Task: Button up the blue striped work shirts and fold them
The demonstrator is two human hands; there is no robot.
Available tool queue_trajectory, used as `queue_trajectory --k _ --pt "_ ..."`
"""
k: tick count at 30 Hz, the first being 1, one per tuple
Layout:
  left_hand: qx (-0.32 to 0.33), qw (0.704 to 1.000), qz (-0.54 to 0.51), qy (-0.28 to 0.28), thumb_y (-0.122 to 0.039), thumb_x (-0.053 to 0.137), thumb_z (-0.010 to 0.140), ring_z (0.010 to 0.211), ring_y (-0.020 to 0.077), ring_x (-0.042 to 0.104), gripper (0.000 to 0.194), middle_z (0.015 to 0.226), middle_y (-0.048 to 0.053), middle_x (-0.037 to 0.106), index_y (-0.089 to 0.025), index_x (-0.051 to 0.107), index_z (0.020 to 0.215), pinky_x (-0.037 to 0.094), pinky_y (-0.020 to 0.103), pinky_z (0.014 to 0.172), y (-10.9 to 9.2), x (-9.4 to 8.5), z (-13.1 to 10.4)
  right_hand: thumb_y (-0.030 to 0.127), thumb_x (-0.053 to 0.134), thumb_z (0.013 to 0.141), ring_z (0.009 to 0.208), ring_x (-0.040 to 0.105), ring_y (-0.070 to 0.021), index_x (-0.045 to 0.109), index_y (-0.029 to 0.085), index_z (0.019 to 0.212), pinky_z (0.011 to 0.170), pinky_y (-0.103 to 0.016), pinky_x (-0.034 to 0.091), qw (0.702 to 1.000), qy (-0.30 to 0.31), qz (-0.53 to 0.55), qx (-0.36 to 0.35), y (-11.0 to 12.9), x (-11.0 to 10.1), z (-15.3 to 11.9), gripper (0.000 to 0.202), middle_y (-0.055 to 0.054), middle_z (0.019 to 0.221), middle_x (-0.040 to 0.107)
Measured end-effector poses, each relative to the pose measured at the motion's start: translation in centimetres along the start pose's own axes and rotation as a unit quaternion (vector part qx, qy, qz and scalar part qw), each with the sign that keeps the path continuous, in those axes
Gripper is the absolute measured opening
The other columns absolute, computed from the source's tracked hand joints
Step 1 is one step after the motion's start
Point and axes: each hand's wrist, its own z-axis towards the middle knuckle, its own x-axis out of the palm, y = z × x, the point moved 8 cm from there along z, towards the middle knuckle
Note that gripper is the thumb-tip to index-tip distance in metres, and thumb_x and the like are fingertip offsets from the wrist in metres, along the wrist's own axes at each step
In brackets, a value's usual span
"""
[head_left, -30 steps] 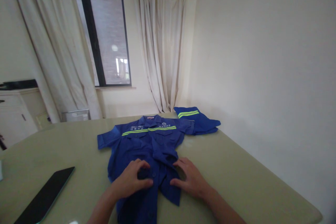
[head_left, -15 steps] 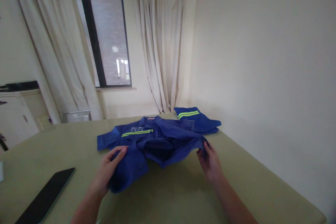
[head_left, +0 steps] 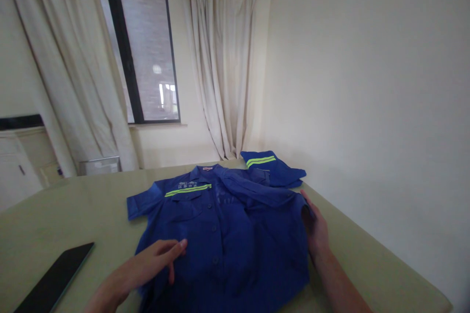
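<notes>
A blue short-sleeved shirt (head_left: 198, 234) with a yellow-green stripe and buttons lies spread on the table, collar toward the far side. Over its lower left front is my left hand (head_left: 161, 259), fingers apart, holding nothing. At the shirt's right side my right hand (head_left: 316, 227) grips the edge of the cloth near the sleeve, with some fingers hidden behind the fabric. The right part of the shirt is partly folded over.
Behind the shirt lies another blue garment (head_left: 275, 168) with a yellow-green stripe. A dark flat tablet-like object (head_left: 57, 276) rests at the left on the green table (head_left: 106, 205). A wall runs along the right, and curtains (head_left: 220, 58) hang behind.
The shirt's lower part has come down and spread flat toward me. My left hand has let go of the cloth; my right hand has moved slightly right, still holding it.
</notes>
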Motion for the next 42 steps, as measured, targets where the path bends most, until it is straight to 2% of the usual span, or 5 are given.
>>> queue_trajectory --k 4,17,22,35,42 --pt "-0.079 0.996 0.027 0.024 -0.074 0.055 0.081 0.043 0.02 0.057 0.063 0.063 0.005 0.074 -0.019 0.072 0.106 0.04 0.026 0.042 2.4 0.5 -0.1 0.044 0.082 0.069 0.102 0.072 -0.0272 0.073 0.031 0.118 0.087 -0.041 0.06 0.99 0.043 0.075 0.107 -2.4 1.2 -0.3 0.052 -0.002 0.106 0.079" --pt "0.18 0.939 0.294 -0.009 -0.045 0.074 0.076 0.114 0.0292 0.057 0.044 0.121 0.007 0.067 -0.025 0.067 0.115 0.04 0.04 0.101 -3.9 6.7 1.2 0.022 0.095 0.052 0.077 0.073 -0.0168 0.065 0.026 0.121 0.078 -0.03 0.063 0.991 0.051 0.049 0.109 -5.2 3.0 -1.0 0.075 0.003 0.087 0.076" --pt "0.202 0.93 0.306 0.028 -0.031 0.067 0.084 0.093 0.0219 0.063 0.011 0.096 0.001 0.069 -0.026 0.07 0.093 0.042 0.03 0.081 -3.8 11.2 1.8 0.024 0.095 0.054 0.08 0.074 -0.0178 0.064 0.025 0.123 0.08 -0.031 0.063 0.994 0.057 0.036 0.092 -5.3 3.5 -0.9 0.075 0.003 0.09 0.077" --pt "0.185 0.971 0.147 -0.044 -0.055 0.037 0.103 0.071 0.0178 0.064 0.047 0.08 0.001 0.069 -0.022 0.067 0.087 0.049 0.028 0.068 -4.1 9.8 2.9 0.042 0.075 0.076 0.124 0.063 -0.0288 0.066 0.023 0.131 0.111 -0.048 0.046 0.947 0.171 -0.27 -0.025 -4.5 6.2 -3.1 0.059 -0.008 0.132 0.069" --pt "0.253 0.877 0.398 -0.09 -0.058 0.046 0.099 0.142 0.0283 0.047 0.054 0.157 0.003 0.049 -0.038 0.047 0.149 0.034 0.051 0.12 -1.8 11.9 2.7 0.031 0.062 0.083 0.122 0.063 -0.027 0.057 0.022 0.14 0.108 -0.046 0.049 0.872 0.155 -0.43 -0.174 -0.8 7.2 -4.5 0.059 -0.009 0.135 0.066"
